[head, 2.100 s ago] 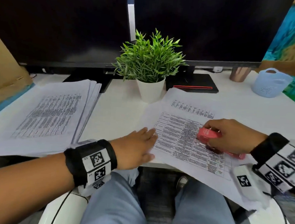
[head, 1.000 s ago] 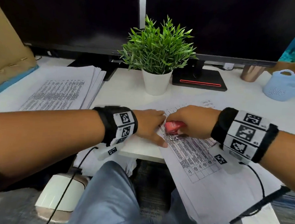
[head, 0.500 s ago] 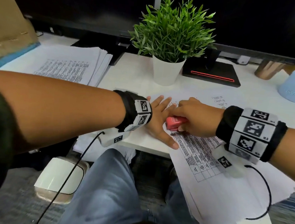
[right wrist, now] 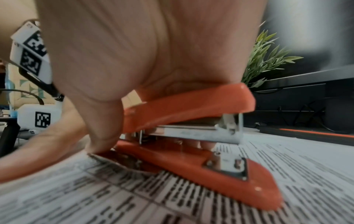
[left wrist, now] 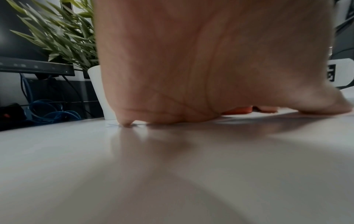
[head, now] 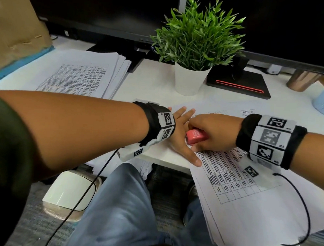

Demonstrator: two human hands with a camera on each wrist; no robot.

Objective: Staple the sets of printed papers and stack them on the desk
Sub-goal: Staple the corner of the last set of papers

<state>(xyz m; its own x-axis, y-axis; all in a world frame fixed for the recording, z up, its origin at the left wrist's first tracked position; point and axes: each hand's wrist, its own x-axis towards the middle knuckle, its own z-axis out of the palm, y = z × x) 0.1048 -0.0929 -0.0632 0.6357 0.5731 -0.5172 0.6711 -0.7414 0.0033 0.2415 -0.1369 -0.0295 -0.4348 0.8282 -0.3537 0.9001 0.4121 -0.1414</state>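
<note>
Head view: red stapler (head: 196, 136) sits mid-frame on the printed paper set (head: 229, 174), both hands meeting over it.

Right hand (head: 211, 133) comes in from the right edge, fingers wrapped over the stapler's top arm and thumb low by its hinge. Right wrist view shows the mouth parted, anvil plate bare, base lying on top of the sheet, long axis running along the page toward the lower right of that frame. So no paper sits between the arms, and the corner must be fed in from that mouth end. Left hand (head: 183, 135) lies flat, fingers spread, just left of the stapler, pinning the sheet at the desk (head: 155, 81) edge. The paper stack (head: 81, 74) waits upper left, well apart.
</note>
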